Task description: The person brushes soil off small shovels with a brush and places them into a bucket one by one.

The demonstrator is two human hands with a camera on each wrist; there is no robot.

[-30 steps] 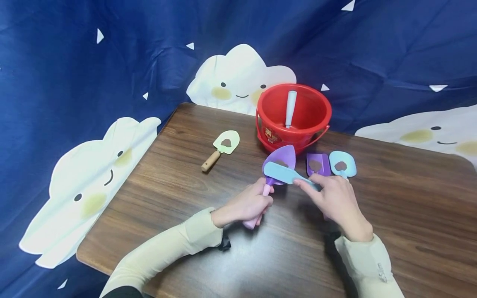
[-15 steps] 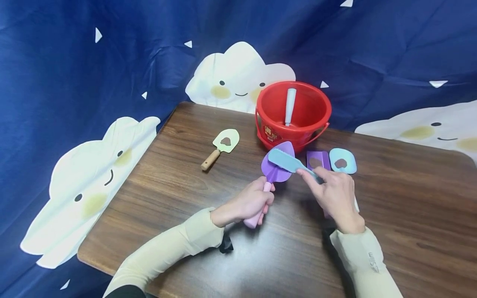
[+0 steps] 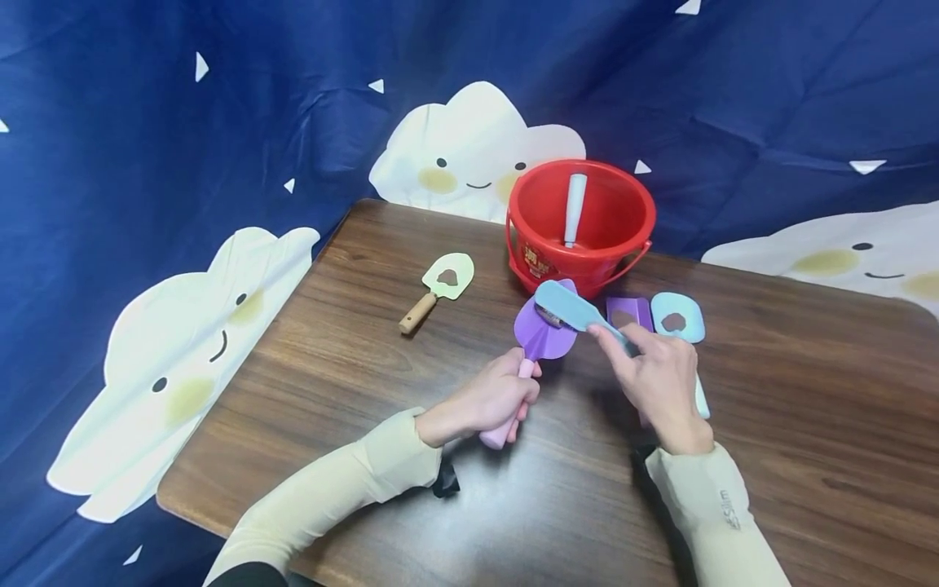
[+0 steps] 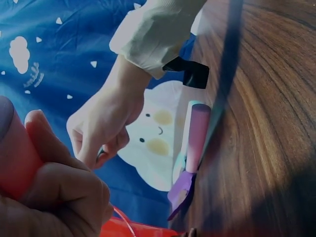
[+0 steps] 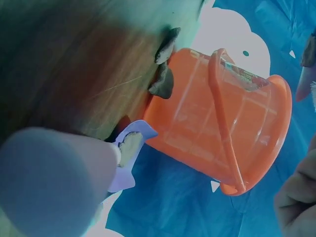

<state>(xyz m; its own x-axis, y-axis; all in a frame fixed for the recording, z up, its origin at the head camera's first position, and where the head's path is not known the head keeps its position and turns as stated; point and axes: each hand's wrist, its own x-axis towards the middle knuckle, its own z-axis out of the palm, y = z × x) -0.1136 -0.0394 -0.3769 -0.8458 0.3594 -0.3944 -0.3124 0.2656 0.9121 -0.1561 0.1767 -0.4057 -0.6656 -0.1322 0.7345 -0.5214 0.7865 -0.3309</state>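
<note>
In the head view my left hand (image 3: 487, 395) grips the pink handle of a purple toy shovel (image 3: 543, 338), blade raised toward the bucket. My right hand (image 3: 656, 375) pinches the handle of a light blue brush (image 3: 568, 304). The brush head lies across the shovel blade, bristles partly showing along its lower edge; contact is hard to judge. In the left wrist view, that pink handle (image 4: 17, 158) sits in my left fist, with my right hand (image 4: 106, 111) beyond. Just behind the shovel stands a red bucket (image 3: 539, 232), a pale handle (image 3: 575, 208) leaning inside it.
A green shovel (image 3: 447, 275) with wooden handle lies left on the brown table (image 3: 308, 391), a brown patch on its blade. Right of the bucket lie a square purple shovel (image 3: 623, 308), partly hidden by my right hand, and a light blue shovel (image 3: 682, 314), both with brown patches.
The brush has shifted up and slightly right over the purple blade, and its bristles now show. The held shovel rose slightly early on. The brown patch seen on its blade earlier is not visible now.
</note>
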